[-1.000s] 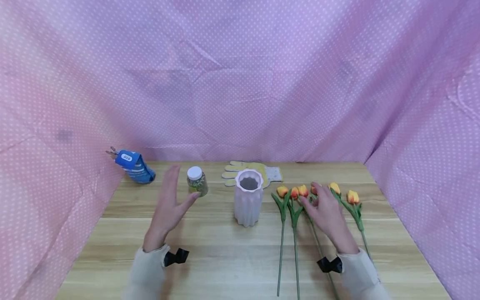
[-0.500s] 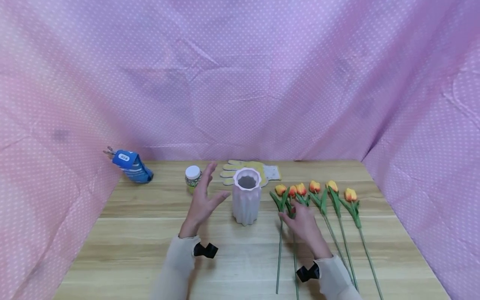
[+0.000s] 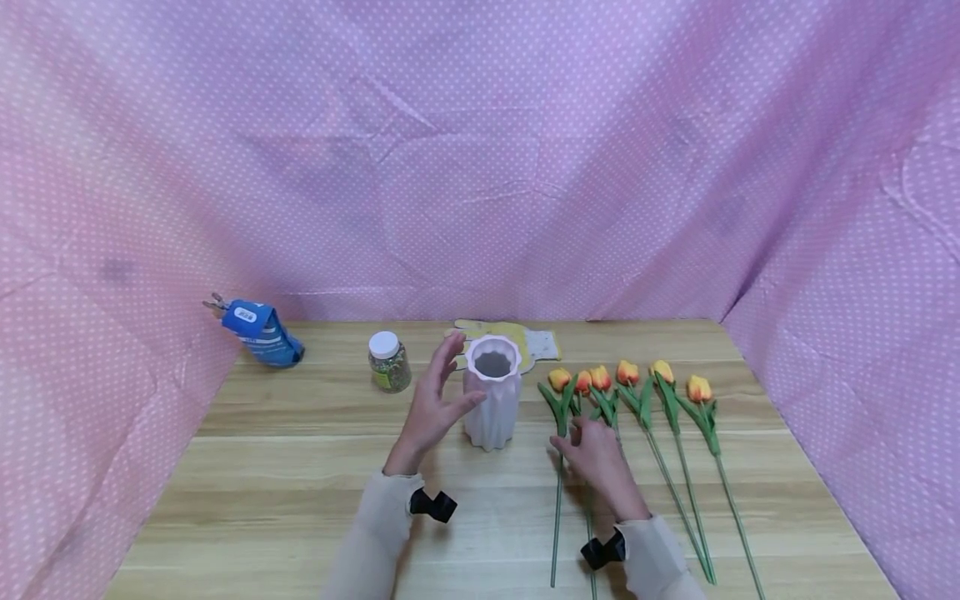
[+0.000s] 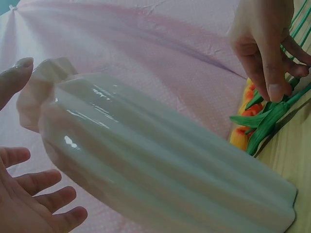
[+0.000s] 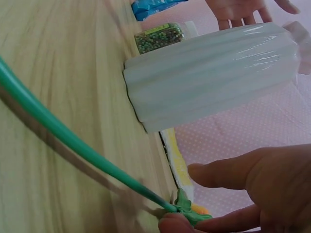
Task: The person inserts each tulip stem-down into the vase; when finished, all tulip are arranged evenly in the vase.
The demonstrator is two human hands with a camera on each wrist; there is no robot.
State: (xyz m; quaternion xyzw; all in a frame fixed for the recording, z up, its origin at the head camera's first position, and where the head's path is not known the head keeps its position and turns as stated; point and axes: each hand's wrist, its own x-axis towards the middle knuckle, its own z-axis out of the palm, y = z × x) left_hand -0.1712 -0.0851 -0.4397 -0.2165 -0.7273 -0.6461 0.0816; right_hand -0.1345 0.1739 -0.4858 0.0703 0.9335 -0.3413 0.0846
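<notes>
Left hand [image 3: 431,412]: released, fingers spread, beside fluted, glossy pale-pink vase [image 3: 492,417].
Right hand [image 3: 596,454]: unclenched, fingertips parted, at green-stemmed orange-yellow tulips [image 3: 644,404].
Vase: upright on pale wood-grain table [image 3: 300,467].
Tulips: lying right of vase.

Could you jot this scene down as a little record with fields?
Surface: wooden table
Vase: upright, no flowers in it
Tulips: six, lying right of the vase
Left hand: fingers spread beside the vase
Right hand: over leftmost tulips, thumb and fingers parted
Jar: white-lidded, left of the vase
Glove: yellow, partly behind the vase
Pouch: blue, far left
Backdrop: pink dotted cloth
</notes>
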